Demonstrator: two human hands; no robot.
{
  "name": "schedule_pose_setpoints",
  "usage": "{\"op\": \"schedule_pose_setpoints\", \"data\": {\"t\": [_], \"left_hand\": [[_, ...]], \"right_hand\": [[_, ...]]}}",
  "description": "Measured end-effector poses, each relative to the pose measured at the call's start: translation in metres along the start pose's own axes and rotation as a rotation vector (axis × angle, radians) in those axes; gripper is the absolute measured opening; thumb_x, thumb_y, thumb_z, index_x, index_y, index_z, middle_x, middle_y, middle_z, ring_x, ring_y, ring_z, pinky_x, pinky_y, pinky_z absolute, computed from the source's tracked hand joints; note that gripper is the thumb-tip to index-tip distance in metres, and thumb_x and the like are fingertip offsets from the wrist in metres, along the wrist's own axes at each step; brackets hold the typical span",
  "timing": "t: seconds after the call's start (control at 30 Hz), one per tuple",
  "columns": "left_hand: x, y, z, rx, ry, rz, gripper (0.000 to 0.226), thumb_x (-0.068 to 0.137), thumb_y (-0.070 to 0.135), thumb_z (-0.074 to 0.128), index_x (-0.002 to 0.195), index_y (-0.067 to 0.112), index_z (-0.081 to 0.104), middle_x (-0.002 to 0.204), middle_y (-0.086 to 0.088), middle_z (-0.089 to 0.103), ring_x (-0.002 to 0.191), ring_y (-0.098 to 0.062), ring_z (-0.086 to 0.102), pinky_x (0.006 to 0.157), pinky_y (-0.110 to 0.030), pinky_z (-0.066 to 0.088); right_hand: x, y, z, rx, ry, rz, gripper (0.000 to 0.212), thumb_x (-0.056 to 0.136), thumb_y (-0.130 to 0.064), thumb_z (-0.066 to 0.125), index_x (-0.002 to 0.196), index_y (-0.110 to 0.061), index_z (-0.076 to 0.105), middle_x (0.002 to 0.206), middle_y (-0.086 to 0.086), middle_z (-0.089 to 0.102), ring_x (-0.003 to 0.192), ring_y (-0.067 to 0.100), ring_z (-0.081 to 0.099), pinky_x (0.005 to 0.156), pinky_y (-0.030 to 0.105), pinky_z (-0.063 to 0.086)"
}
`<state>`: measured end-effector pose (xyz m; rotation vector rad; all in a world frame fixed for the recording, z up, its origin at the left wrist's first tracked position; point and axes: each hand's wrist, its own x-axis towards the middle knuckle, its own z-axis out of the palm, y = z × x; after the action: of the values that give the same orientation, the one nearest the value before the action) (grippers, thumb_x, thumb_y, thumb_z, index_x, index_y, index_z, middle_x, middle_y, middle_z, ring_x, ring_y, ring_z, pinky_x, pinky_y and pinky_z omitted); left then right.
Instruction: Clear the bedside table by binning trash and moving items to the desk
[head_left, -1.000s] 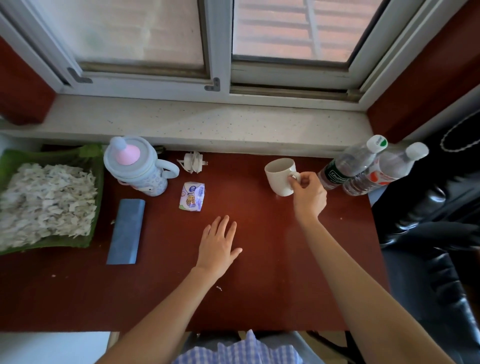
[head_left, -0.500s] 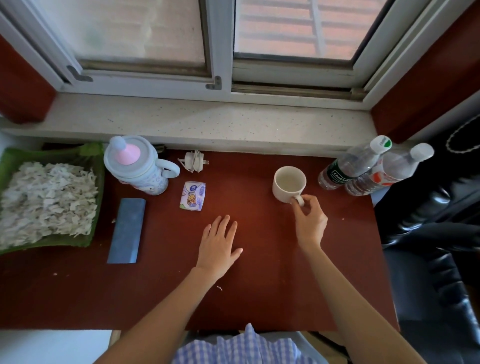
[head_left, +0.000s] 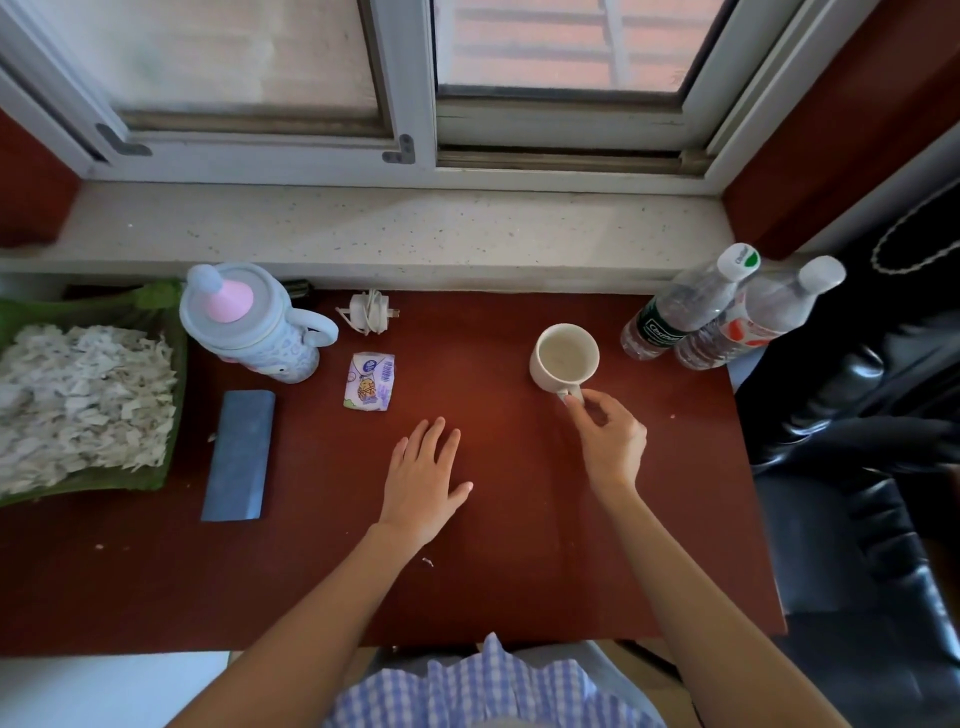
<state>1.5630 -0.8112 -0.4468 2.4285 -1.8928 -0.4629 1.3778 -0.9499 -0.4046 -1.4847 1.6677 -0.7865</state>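
A white mug (head_left: 564, 358) stands upright on the red-brown desk (head_left: 493, 545), its handle turned toward me. My right hand (head_left: 608, 441) pinches that handle with thumb and fingers. My left hand (head_left: 423, 480) lies flat on the desk with fingers spread, holding nothing. A small printed snack packet (head_left: 370, 382) lies just beyond the left hand. Farther left stand a pale blue lidded cup with a pink spout (head_left: 249, 325) and a flat blue case (head_left: 239, 454). A white charger plug (head_left: 368, 312) sits by the sill.
Two clear plastic bottles (head_left: 724, 312) lean together at the desk's far right corner. A green tray of white shreds (head_left: 78, 405) fills the left edge. A stone window sill (head_left: 389, 234) runs behind. Black leather seating (head_left: 857, 441) lies to the right.
My right hand set the tilted mug down upright, slightly right and nearer me, still on the handle. The left hand stayed flat in place.
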Motion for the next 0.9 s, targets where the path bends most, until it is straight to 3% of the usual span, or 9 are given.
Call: {"op": "schedule_pose_setpoints", "data": {"t": [0.4,0.73,0.9], "left_hand": [[-0.001,0.0,-0.001,-0.014,-0.015,-0.002,0.071,0.087,0.049,0.053,0.146,0.016,0.03,0.155,-0.009,0.026,0.144,-0.027,0.02,0.115,-0.044,0.021],[-0.002,0.0,-0.001,0.006,-0.027,0.002,0.071,0.088,0.051,0.051,0.146,0.016,0.029,0.155,-0.009,0.025,0.144,-0.027,0.019,0.116,-0.043,0.023],[0.001,-0.003,0.0,-0.02,-0.004,0.001,0.071,0.086,0.05,0.054,0.145,0.015,0.033,0.153,-0.01,0.029,0.143,-0.028,0.021,0.115,-0.045,0.025]], "right_hand": [[0.025,-0.029,0.02,-0.056,-0.046,-0.011,0.022,0.081,-0.047,0.067,0.087,-0.026,0.071,0.076,-0.009,0.07,0.073,0.005,0.063,0.066,0.021,0.044],[0.032,-0.034,0.019,-0.115,-0.081,-0.012,0.024,0.081,-0.049,0.066,0.088,-0.027,0.07,0.077,-0.011,0.068,0.075,0.007,0.062,0.067,0.024,0.041],[0.029,-0.031,0.016,-0.188,-0.142,-0.049,0.039,0.084,-0.059,0.055,0.101,-0.026,0.067,0.092,-0.011,0.069,0.086,0.008,0.062,0.074,0.03,0.047]]}}
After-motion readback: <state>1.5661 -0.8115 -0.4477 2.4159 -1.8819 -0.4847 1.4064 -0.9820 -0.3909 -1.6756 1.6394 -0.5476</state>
